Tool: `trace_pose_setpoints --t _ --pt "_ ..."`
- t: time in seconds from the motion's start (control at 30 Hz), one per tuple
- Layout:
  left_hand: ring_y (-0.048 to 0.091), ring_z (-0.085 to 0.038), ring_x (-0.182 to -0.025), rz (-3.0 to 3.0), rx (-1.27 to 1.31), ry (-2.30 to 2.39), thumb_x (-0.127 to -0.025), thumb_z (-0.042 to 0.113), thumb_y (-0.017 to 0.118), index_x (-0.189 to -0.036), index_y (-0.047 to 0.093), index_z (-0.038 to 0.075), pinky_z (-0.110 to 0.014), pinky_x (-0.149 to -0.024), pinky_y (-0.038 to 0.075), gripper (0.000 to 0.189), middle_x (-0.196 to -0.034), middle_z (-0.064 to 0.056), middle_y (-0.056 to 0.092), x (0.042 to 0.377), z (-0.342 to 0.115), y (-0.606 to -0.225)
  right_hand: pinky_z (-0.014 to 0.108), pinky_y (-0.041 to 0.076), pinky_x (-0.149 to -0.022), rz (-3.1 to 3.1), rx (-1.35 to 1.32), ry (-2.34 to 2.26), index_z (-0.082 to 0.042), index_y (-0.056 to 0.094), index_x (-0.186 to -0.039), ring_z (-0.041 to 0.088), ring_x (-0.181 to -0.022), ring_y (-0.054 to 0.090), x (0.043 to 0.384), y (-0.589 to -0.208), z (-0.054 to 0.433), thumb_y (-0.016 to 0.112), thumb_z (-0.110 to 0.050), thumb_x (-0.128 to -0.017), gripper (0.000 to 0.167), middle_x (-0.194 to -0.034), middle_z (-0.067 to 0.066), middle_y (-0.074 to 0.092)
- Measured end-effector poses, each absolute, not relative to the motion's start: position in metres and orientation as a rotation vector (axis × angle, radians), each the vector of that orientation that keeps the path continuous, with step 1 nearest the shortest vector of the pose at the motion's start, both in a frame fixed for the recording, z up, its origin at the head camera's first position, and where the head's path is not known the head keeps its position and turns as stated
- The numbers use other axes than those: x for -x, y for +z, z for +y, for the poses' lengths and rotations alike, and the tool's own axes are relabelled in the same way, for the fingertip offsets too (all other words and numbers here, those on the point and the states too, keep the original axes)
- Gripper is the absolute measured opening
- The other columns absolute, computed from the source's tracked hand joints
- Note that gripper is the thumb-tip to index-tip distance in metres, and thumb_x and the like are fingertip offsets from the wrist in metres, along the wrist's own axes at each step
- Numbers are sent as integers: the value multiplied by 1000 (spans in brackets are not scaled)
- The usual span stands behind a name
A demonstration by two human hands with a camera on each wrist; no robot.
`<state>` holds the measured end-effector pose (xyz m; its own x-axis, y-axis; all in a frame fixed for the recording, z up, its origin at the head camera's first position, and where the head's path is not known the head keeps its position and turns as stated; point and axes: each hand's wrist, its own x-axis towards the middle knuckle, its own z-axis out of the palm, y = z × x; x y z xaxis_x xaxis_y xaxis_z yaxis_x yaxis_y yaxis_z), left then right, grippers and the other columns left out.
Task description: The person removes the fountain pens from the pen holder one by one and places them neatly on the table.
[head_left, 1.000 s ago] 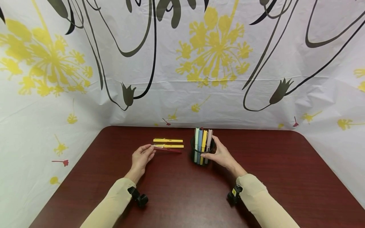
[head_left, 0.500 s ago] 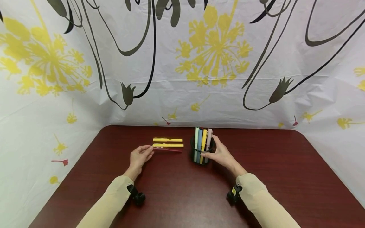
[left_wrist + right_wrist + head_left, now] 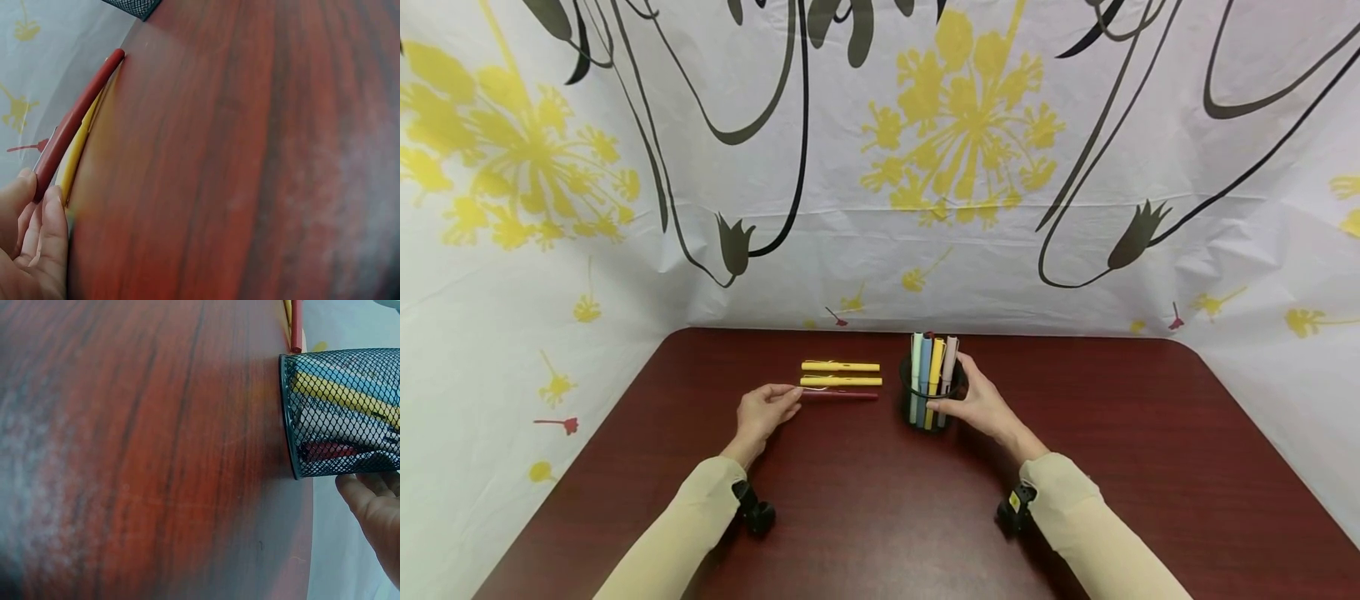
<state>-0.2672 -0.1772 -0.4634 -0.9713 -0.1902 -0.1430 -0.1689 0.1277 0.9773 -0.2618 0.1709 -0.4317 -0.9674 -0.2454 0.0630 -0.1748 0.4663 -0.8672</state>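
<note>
My left hand (image 3: 763, 417) pinches the left end of a red pen (image 3: 842, 396) between thumb and fingertips. That pen lies lengthwise just in front of two yellow pens, a nearer one (image 3: 850, 382) and a farther one (image 3: 850, 367), roughly parallel to them. In the left wrist view the red pen (image 3: 78, 115) overlaps a yellow pen (image 3: 75, 153). To the right, my right hand (image 3: 988, 410) grips the side of a black mesh pen cup (image 3: 347, 415), which stands upright. Pale green, blue, yellow and greyish pens rise from it, with a red tip behind them.
The dark red wooden table (image 3: 880, 517) has rounded far corners. Right behind its far edge hangs a white cloth (image 3: 820, 275) with yellow and grey plant prints. A small black camera sits on each wrist.
My left hand has shifted slightly left, and the red pen has come level beside the yellow pens from a slight slant. The right hand stays on the cup.
</note>
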Motion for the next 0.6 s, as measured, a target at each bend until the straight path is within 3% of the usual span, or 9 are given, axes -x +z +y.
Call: trace_pose_setpoints --t 0.27,0.6 --pt "70 -17 -80 -2482 -287 -1893 -86 20 70 -106 68 1 -28 -72 57 28 -98 -17 70 270 -177 -464 58 34 -102 2607 375 -1535 -11 15 -150 37 -140 22 261 -431 171 79 -33 -77 99 -152 19 24" --pt "70 -16 -72 -2588 -169 -1680 -85 22 72 -98 71 3 -26 -64 57 24 -86 -13 72 274 -179 -465 58 34 -102 2615 389 -1537 -10 15 -150 37 -139 24 260 -432 171 79 -31 -76 99 -152 19 24"
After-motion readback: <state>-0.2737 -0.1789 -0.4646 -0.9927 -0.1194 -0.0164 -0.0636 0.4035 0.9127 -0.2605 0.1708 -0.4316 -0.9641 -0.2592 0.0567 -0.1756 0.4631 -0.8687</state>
